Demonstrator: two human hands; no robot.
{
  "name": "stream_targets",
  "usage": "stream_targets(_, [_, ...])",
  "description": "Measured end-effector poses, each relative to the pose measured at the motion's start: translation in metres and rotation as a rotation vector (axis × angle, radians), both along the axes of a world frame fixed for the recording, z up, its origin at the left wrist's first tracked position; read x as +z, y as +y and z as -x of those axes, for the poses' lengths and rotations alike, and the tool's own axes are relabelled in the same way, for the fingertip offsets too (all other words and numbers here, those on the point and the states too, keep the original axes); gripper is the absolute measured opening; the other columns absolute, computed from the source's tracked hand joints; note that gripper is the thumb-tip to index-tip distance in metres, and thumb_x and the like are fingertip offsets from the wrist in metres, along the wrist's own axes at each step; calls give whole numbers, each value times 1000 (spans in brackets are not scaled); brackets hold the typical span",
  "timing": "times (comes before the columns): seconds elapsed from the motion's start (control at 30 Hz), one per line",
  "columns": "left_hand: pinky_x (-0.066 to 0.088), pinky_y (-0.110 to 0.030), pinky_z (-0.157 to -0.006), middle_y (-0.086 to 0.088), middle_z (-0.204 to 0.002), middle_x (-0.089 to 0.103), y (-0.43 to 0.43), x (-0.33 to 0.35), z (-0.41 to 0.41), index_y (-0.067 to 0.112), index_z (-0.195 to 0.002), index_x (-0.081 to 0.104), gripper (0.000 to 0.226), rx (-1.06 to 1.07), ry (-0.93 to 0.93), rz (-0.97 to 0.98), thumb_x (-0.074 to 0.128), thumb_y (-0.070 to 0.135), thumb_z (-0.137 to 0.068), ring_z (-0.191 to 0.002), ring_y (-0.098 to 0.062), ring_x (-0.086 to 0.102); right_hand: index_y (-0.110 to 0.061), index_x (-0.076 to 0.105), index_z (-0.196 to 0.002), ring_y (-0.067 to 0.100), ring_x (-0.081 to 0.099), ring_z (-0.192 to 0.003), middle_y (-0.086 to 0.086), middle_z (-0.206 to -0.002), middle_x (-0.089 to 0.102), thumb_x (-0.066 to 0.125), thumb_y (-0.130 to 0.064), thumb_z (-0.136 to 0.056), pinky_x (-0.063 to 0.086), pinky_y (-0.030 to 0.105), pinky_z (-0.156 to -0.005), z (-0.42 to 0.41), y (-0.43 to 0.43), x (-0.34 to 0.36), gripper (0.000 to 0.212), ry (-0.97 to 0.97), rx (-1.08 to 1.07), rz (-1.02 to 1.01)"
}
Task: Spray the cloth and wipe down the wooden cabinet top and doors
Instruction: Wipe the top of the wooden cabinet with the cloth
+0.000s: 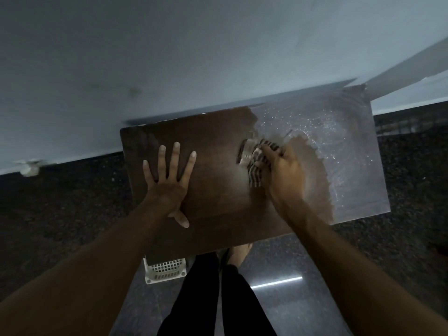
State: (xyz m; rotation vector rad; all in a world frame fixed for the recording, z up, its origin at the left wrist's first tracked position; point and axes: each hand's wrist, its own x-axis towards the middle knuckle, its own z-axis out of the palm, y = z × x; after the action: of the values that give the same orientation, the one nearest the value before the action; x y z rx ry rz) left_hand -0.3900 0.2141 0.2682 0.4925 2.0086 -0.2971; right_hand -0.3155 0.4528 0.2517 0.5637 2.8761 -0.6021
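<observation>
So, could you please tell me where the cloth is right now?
In the head view, the striped cloth is bunched in the right hand on the cabinet top, just right of centre, with the left hand pressed flat further left.

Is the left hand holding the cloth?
No: the left hand lies flat with fingers spread on the cabinet top, while the right hand grips the striped cloth.

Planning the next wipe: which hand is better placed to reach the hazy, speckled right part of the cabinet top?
Right. The right hand grips the striped cloth beside the hazy patch; the left hand lies flat and empty on the dark left part of the cabinet top, farther away.
</observation>
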Motion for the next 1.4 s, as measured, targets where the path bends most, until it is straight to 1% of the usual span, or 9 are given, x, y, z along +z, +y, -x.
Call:
stream_targets(0.1, [-11, -77, -108, -18, -132, -65, 0, 0, 0, 23, -127, -58, 180, 1, 5, -3, 93, 62, -37, -128, -46, -51, -35, 50, -131, 31, 56, -106, 11, -121, 54, 63, -23, -93, 53, 52, -82, -62, -42, 3, 41, -87, 179, 78])
stream_targets(0.17, [-11, -77, -107, -18, -132, -65, -1, 0, 0, 24, -125, -59, 180, 8, 6, -13, 94, 61, -36, -128, -46, -51, -28, 49, -137, 31, 57, -102, 9, -115, 56, 73, -23, -80, 55, 54, -70, -110, -67, 6, 61, -154, 309, 90])
stream_targets(0.3, [-12, -77, -105, -18, -131, -66, -3, -2, -1, 24, -125, -58, 180, 9, 15, -36, 94, 60, -36, -125, -45, -53, -18, 66, -125, 30, 62, -85, 8, -101, 61, 79, -8, -60, 53, 36, -45, -140, -58, 12, 67, -139, 434, 130])
stream_targets(0.53, [-13, -76, -104, -15, -124, -69, -7, -8, -4, 25, -121, -60, 180, 6, 61, -85, 93, 64, -34, -125, -44, -52, -23, 59, -135, 30, 57, -92, 13, -115, 55, 65, -11, -90, 53, 39, -68, -22, -7, 10, 47, -61, 65, 8])
stream_targets(0.7, [-11, -78, -105, -18, -134, -64, -11, -15, -7, 25, -130, -55, 181, 18, 108, -118, 95, 60, -34, -124, -44, -53, -20, 58, -136, 28, 58, -95, 11, -116, 54, 63, -17, -95, 56, 37, -71, 58, -34, 4, 41, -18, 17, -44])
stream_targets(0.87, [-13, -72, -108, -17, -149, -51, -17, -16, -12, 23, -142, -44, 176, -30, 200, -185, 92, 63, -38, -137, -44, -42, -19, 58, -133, 29, 60, -91, 13, -113, 55, 77, -14, -84, 60, 41, -63, 17, -89, 11, 53, -20, 173, 38])
stream_targets(1.1, [9, -57, -123, -14, -168, -6, -91, -21, -34, 15, -161, 7, 135, 2, 474, -374, 58, 91, -62, -154, -36, -6, -18, 61, -132, 32, 58, -95, 10, -109, 55, 79, -13, -78, 56, 42, -54, -37, -60, 5, 58, -81, 429, 28])
stream_targets(1.27, [14, -58, -123, -10, -169, -1, -133, -28, -28, 19, -161, 12, 105, 9, 519, -395, 26, 87, -82, -155, -32, -1, -26, 56, -135, 25, 56, -93, 6, -117, 51, 57, -23, -98, 55, 40, -75, 41, -71, -4, 37, -60, 50, 37])
stream_targets(1.4, [17, -54, -122, -14, -167, 13, -149, -30, -9, 14, -158, 22, 82, 162, 618, -381, 25, 67, -96, -154, -32, 9, -24, 62, -123, 28, 55, -107, 7, -122, 56, 51, -23, -95, 45, 32, -82, 105, -133, -5, 30, 55, 94, 86])
